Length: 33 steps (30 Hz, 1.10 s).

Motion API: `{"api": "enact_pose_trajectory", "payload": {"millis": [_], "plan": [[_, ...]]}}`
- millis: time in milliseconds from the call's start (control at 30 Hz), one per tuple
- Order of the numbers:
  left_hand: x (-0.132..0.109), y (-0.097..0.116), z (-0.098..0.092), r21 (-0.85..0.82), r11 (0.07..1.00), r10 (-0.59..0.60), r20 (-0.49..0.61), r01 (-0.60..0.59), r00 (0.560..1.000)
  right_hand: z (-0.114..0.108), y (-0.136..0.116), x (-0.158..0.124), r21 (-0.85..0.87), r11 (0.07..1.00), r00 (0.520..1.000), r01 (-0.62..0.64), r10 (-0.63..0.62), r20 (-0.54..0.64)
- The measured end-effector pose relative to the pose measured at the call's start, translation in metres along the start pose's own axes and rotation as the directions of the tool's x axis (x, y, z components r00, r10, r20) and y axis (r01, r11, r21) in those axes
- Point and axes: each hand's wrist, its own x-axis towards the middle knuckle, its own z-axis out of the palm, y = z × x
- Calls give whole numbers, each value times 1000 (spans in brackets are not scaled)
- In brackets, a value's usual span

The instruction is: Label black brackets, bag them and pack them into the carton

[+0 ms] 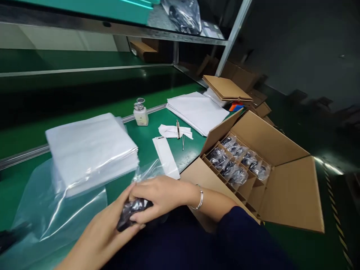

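Observation:
Both my hands hold one dark object (132, 212) wrapped in clear plastic, low in the middle of the view. My left hand (105, 228) cups it from the left and below, fingers wrapped round it. Over its top and right side lies my right hand (157, 193), thumb and fingers closed on it. Loose clear plastic (150, 169) sticks up beyond my right hand. To the left, a stack of white sheets (90, 146) rests partly in a large clear bag (70, 215). What the dark object is cannot be made out.
An open divided carton (292, 195) at the right holds several plastic-wrapped dark items (232, 168). Beyond my hands are a small bottle (141, 115), a white strip (166, 157), tweezers (183, 142) and more white sheets (198, 110). A metal shelf (112, 30) with a teal bin (84, 11) hangs above.

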Motion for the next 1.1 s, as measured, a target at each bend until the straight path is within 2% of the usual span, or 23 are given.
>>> {"api": "enact_pose_trajectory", "payload": {"millis": [67, 100, 133, 167, 200, 233, 300, 333, 367, 400, 433, 467, 533, 600, 667, 767, 867, 967, 1100], "plan": [[13, 18, 5, -61, 997, 42, 44, -39, 998, -5, 5, -31, 73, 994, 995, -77, 81, -53], [19, 25, 6, -88, 995, 57, 51, -52, 997, -9, 7, -52, 114, 985, 982, -132, 145, -119], [25, 31, 6, -111, 992, 73, 54, -66, 996, -15, 8, -76, 159, 968, 949, -194, 226, -218], [30, 34, 5, -128, 989, 81, 56, -74, 995, -22, 7, -103, 193, 943, 885, -270, 322, -338], [35, 35, 3, -140, 988, 81, 61, -72, 995, -30, 5, -132, 222, 900, 773, -375, 435, -461], [39, 34, 1, -152, 986, 74, 77, -62, 994, -38, 1, -162, 254, 844, 614, -472, 522, -592], [46, 31, 0, -176, 984, 43, 122, -21, 992, -52, -9, -217, 329, 683, 223, -653, 587, -778], [48, 30, 1, -186, 983, 32, 140, -5, 990, -57, -12, -240, 355, 578, 31, -735, 552, -833], [50, 29, 4, -193, 981, 34, 150, -5, 988, -59, -14, -260, 380, 457, -120, -805, 502, -857], [51, 29, 7, -197, 980, 54, 152, -24, 987, -61, -13, -277, 403, 322, -232, -856, 457, -859], [52, 29, 11, -198, 979, 81, 154, -50, 985, -61, -10, -290, 418, 195, -305, -887, 433, -848], [52, 29, 15, -198, 977, 110, 159, -78, 981, -59, -4, -300, 424, 80, -352, -902, 432, -830], [53, 28, 21, -195, 974, 150, 180, -114, 972, -56, 11, -314, 417, -81, -404, -905, 467, -786], [53, 25, 23, -187, 975, 161, 202, -123, 966, -53, 23, -323, 406, -144, -421, -903, 489, -764], [53, 20, 22, -179, 975, 173, 213, -135, 962, -51, 27, -329, 399, -164, -425, -902, 495, -758], [53, 14, 18, -153, 979, 167, 221, -135, 961, -51, 19, -330, 374, -201, -423, -905, 509, -750], [52, 14, 17, -129, 984, 147, 226, -120, 963, -51, 15, -324, 319, -236, -397, -918, 523, -754], [50, 13, 20, -135, 984, 148, 237, -118, 960, -48, 28, -316, 258, -287, -381, -922, 564, -733], [46, 9, 26, -155, 985, 112, 265, -73, 958, -42, 55, -316, 214, -353, -404, -911, 651, -642]]}}
